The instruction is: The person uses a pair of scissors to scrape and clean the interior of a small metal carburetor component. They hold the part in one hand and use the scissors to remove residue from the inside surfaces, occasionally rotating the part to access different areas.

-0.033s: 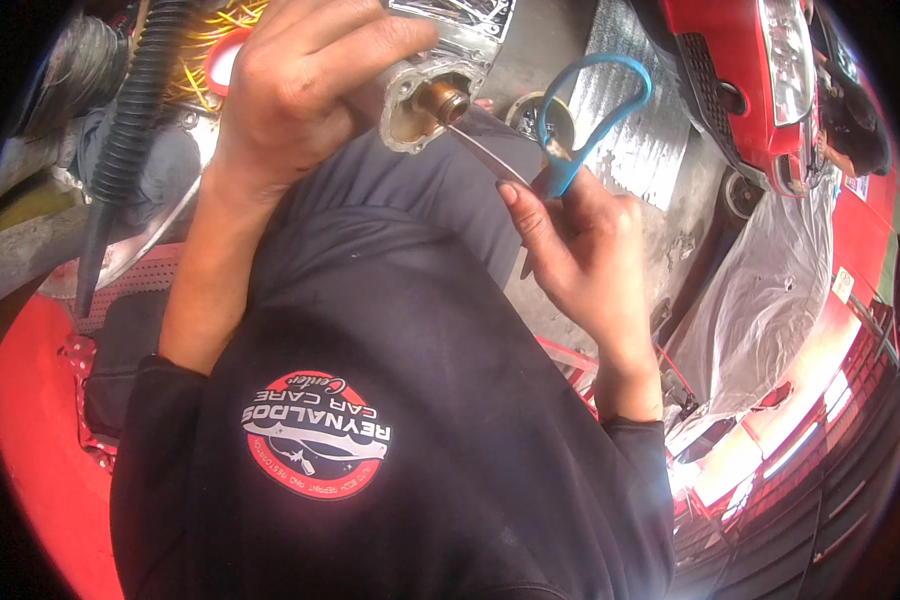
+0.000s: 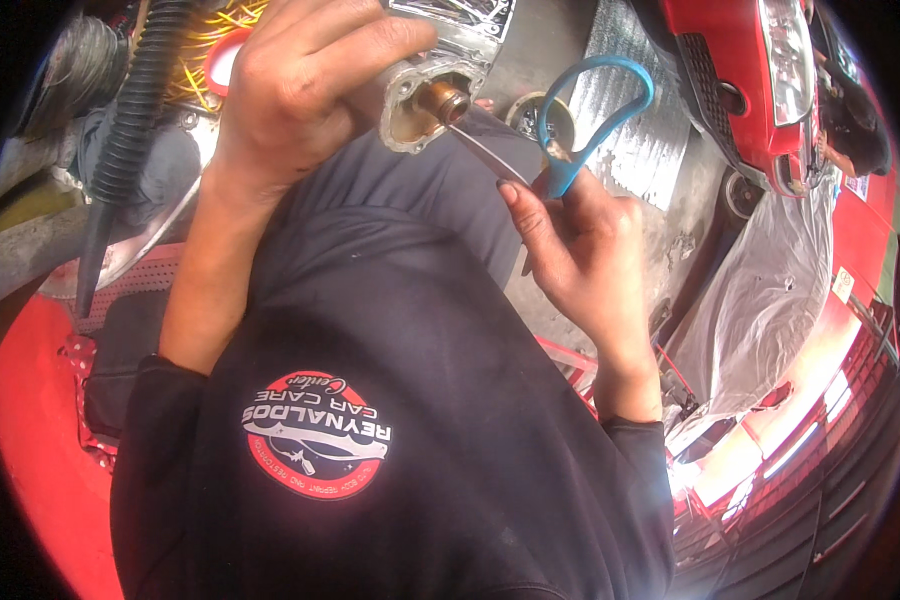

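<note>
My left hand (image 2: 305,100) grips a grey metal housing from above and the left, with the fingers curled over it. The housing (image 2: 398,128) has a flanged rim with bolt holes, and its open end faces me. A copper-coloured tube-like piece (image 2: 448,103) sits inside the opening. In my right hand (image 2: 585,250) is a pair of scissors (image 2: 562,178) with blue handles; one handle loop stands up above the fingers. The thumb presses near the base of the blade. The narrow blade slants up and left, its tip at the lower edge of the copper-coloured piece.
A black corrugated hose (image 2: 140,120) hangs at the left, near tangled yellow cord (image 2: 195,75). Beyond the scissors, a round container (image 2: 516,112) stands on the floor beside a silvery sheet (image 2: 660,165). A red car front (image 2: 720,35) and translucent plastic sheeting (image 2: 755,290) are at the right.
</note>
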`<state>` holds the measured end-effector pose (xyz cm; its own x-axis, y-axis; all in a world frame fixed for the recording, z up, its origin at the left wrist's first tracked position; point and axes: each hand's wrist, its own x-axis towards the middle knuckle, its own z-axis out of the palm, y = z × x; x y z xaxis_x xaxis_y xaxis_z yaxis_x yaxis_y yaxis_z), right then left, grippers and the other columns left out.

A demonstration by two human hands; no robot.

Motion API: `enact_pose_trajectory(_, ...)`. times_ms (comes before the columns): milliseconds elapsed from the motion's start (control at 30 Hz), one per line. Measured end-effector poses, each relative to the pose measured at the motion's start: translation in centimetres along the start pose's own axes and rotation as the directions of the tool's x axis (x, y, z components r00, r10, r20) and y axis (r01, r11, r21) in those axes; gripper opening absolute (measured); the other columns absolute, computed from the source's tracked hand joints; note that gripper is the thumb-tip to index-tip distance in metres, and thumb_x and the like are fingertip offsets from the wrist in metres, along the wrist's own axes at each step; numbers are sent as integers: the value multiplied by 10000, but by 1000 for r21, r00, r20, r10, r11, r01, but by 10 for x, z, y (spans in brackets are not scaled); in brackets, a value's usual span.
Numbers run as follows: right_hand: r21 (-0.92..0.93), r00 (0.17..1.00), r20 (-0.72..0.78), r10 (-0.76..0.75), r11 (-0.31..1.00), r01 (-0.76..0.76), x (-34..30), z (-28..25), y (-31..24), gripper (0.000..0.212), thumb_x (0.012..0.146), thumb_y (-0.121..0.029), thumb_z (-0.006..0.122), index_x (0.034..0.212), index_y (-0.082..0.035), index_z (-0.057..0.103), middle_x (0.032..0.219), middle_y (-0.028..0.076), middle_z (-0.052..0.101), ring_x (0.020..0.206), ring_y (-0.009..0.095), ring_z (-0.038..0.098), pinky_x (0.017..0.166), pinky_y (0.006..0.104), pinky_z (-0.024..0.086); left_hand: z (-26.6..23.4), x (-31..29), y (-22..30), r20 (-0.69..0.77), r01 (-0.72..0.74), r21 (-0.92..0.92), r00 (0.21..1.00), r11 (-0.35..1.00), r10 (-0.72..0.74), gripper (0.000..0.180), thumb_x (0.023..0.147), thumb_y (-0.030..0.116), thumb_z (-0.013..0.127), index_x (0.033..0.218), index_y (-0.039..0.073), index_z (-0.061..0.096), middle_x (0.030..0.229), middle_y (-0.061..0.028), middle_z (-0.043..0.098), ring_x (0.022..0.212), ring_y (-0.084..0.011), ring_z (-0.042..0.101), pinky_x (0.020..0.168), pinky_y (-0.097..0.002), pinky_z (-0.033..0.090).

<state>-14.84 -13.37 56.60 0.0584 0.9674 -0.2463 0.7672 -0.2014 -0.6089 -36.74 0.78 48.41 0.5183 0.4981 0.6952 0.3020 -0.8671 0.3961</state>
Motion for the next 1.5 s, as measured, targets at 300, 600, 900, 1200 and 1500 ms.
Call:
enact_pose_trajectory(300, 86, 999, 5, 33, 996, -34, 0, 1, 0, 215, 975, -150, 762, 878, -3, 639, 579, 49, 634, 485, 55, 567, 469, 266, 412, 0, 1, 0, -4, 5, 5, 1000, 1000, -5, 393, 642, 175, 859, 1007, 56, 774, 830, -67, 707, 761, -250, 660, 716, -362, 481)
enact_pose_trajectory(600, 155, 997, -6, 72, 985, -70, -1, 6, 6, 192, 960, -143, 752, 1071, 7, 706, 540, 100, 570, 434, 97, 506, 448, 325, 380, -1, 2, 2, -4, 40, 4, 999, 999, -40, 388, 628, 169, 853, 988, 50, 770, 819, -73, 697, 756, -256, 654, 711, -359, 481)
enact_pose_trajectory(900, 324, 977, 145, 159, 925, -199, -5, 12, 10, 212, 970, -197, 749, 1067, -12, 711, 559, 77, 534, 475, 86, 428, 476, 323, 364, -2, 2, 3, -5, 46, -21, 999, 999, -46, 384, 624, 184, 858, 965, 36, 760, 783, -75, 680, 727, -258, 643, 682, -365, 477)
enact_pose_trajectory(1200, 148, 998, 16, 64, 987, -65, 1, 6, 8, 203, 967, -172, 749, 1051, 6, 698, 532, 122, 568, 417, 145, 549, 458, 342, 395, -1, 0, 1, 25, 45, 18, 999, 999, -45, 361, 630, 174, 849, 955, 45, 759, 808, -73, 688, 737, -261, 639, 691, -375, 476)
enact_pose_trajectory(1500, 84, 999, 10, 33, 996, -34, -3, 5, 4, 205, 964, -176, 749, 1039, -3, 669, 558, 168, 587, 478, 290, 651, 467, 372, 444, 2, -6, -4, 34, 19, 16, 999, 1000, -20, 351, 648, 168, 841, 968, 56, 752, 809, -61, 691, 734, -256, 626, 698, -373, 466)
